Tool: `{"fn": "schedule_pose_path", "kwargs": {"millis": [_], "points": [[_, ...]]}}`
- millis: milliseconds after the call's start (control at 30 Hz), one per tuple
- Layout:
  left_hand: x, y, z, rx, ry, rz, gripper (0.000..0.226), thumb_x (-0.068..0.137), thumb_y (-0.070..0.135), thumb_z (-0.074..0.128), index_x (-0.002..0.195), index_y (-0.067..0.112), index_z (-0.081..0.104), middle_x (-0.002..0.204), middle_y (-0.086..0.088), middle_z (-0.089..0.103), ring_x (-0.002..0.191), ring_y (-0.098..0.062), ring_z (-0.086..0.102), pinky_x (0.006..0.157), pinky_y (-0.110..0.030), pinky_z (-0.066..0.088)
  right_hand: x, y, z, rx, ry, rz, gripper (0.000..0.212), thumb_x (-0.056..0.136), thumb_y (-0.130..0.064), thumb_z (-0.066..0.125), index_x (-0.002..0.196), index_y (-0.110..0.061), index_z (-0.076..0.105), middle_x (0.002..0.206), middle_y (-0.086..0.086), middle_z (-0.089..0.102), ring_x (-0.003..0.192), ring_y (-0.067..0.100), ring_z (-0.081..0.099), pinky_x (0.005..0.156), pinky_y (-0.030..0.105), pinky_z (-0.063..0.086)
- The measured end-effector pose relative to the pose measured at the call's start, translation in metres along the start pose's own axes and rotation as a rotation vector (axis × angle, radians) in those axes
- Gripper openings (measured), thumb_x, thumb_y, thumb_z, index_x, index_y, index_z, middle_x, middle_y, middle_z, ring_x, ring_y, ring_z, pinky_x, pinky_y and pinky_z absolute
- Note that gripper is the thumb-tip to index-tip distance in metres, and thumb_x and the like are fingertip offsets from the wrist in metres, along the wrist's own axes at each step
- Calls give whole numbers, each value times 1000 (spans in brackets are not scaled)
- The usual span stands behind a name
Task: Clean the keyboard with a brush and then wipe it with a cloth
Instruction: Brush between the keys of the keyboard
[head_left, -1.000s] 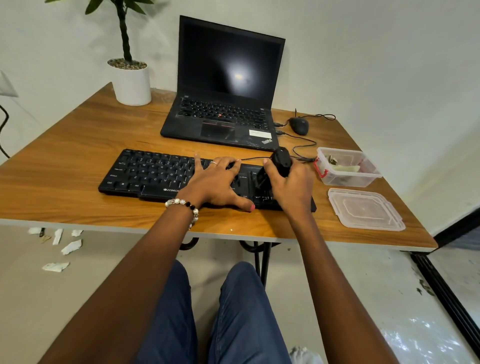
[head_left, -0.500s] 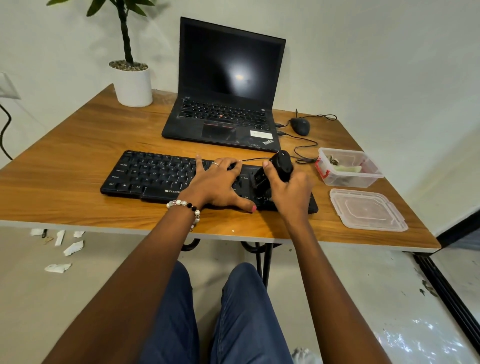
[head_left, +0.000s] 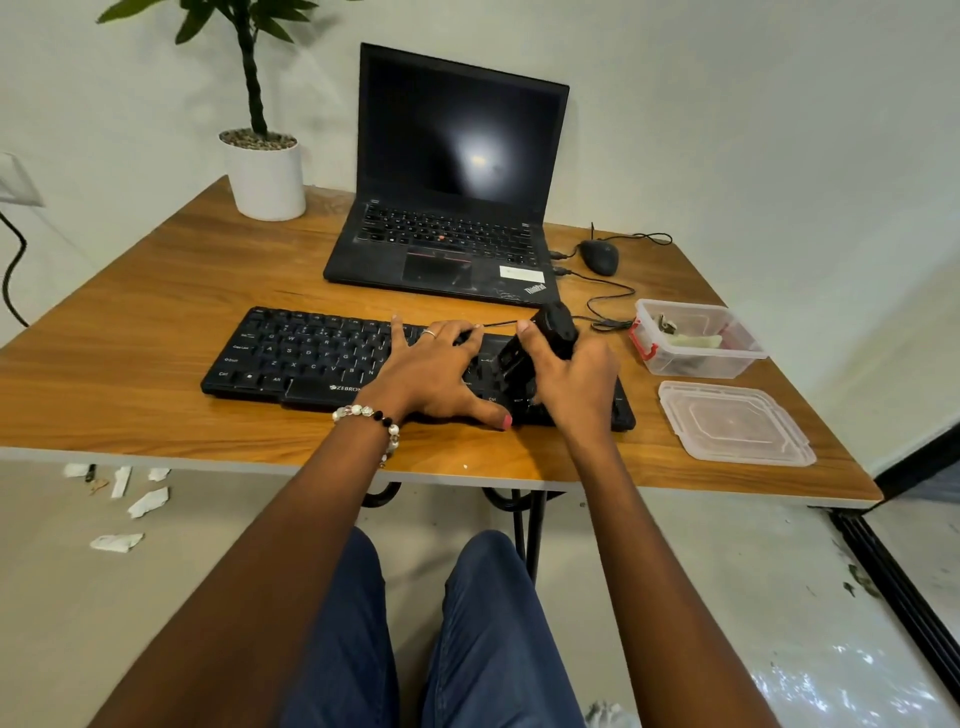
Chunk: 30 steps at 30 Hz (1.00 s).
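So not much has shifted over the last second, honestly. The black plastic-handled brush (head_left: 540, 348) sits over the same right-hand block of the flat black full-size keyboard (head_left: 311, 353) as it did a moment ago, maybe nudged a hair toward the far edge, and the left hand hasn't budged at all. My read: we're still mid-brushing on the right end, working one patch with short strokes rather than sweeping along the rows. The left half of the keys doesn't look like it's being touched right now, and I can't spot a cloth anywhere for sure; there's something pale inside the clear plastic box with the red latch (head_left: 696, 343) off to the right, but it's too small to call. So the wiping step looks a way off.

Hands: the right hand (head_left: 576, 379) is wrapped around the brush, fingers curled on the handle, thumb up along the near side, wrist bent so the rounded top tilts away toward the black laptop (head_left: 447, 244) and the bristle end points down at the keys. Whether the bristles actually touch is hidden by the hand. The left hand (head_left: 441, 374) lies flat on the middle of the keyboard, fingers spread and straight, thumb on the front edge, basically pinning it to the wooden table (head_left: 156, 291).
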<state>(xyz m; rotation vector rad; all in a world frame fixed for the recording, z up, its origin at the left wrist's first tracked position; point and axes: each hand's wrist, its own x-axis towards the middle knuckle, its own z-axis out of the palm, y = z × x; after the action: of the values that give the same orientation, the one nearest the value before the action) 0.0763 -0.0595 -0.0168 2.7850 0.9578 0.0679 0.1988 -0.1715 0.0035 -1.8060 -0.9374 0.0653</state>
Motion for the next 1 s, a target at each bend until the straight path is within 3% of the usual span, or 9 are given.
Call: {"fn": "schedule_pose_path", "kwargs": {"millis": [67,233,333,433,500,633,767,900,1000], "points": [[0,0,-1,-1,-2,0,129,55,92,49,154,23,5,161,6,5,148,-20,2,108,-69,-13,5,2,-4,95,13,76,44,81,-57,65,87,-13,68,82,4,72,72,17,69,62,33,58],[1,0,0,-2,-5,2,129,54,93,49,154,23,6,161,6,5,148,-20,1,109,-69,-12,6,6,-17,-151,167,-93,39,90,-43,64,85,-5,70,79,6,70,74,17,64,65,31,51],[1,-1,1,6,0,3,130,55,93,48,154,23,5,161,6,5,148,-20,1,109,-69,-12,2,5,-13,-123,68,-33,42,87,-48,65,86,-6,69,79,6,70,73,18,65,64,30,51],[1,-1,1,10,-1,0,131,54,94,47,154,23,4,161,5,5,148,-20,1,109,-69,-12,3,-1,-15,166,-144,171,43,82,-50,70,86,-7,68,70,13,71,55,21,64,51,34,50],[1,-1,0,13,-9,-1,131,54,94,47,154,23,4,161,5,5,148,-20,1,108,-69,-12,4,-2,-21,268,-164,242,38,82,-45,73,88,-7,68,70,14,71,49,20,60,46,31,47],[2,-2,0,3,-4,3,130,54,94,47,154,23,5,161,5,6,148,-20,1,108,-69,-12,11,3,-35,44,-67,113,28,85,-44,69,79,-17,66,77,4,71,62,14,67,54,33,54],[2,-3,2,11,0,8,130,55,94,47,155,23,5,160,5,6,148,-20,2,109,-69,-12,20,2,-50,-251,-52,-6,40,86,-46,68,89,-6,70,82,7,67,86,27,65,76,42,55],[1,-2,1,15,-3,1,130,54,94,47,154,23,4,160,6,5,148,-20,1,108,-69,-13,23,-8,-46,-214,-108,-10,41,82,-49,69,82,-8,69,77,9,70,70,26,67,65,47,57],[1,-1,1,16,-2,1,130,54,94,46,154,22,5,160,6,6,148,-20,2,108,-69,-13,19,-10,-40,-256,-68,-19,41,85,-47,68,92,-7,71,83,6,70,74,17,62,65,32,52]]}}
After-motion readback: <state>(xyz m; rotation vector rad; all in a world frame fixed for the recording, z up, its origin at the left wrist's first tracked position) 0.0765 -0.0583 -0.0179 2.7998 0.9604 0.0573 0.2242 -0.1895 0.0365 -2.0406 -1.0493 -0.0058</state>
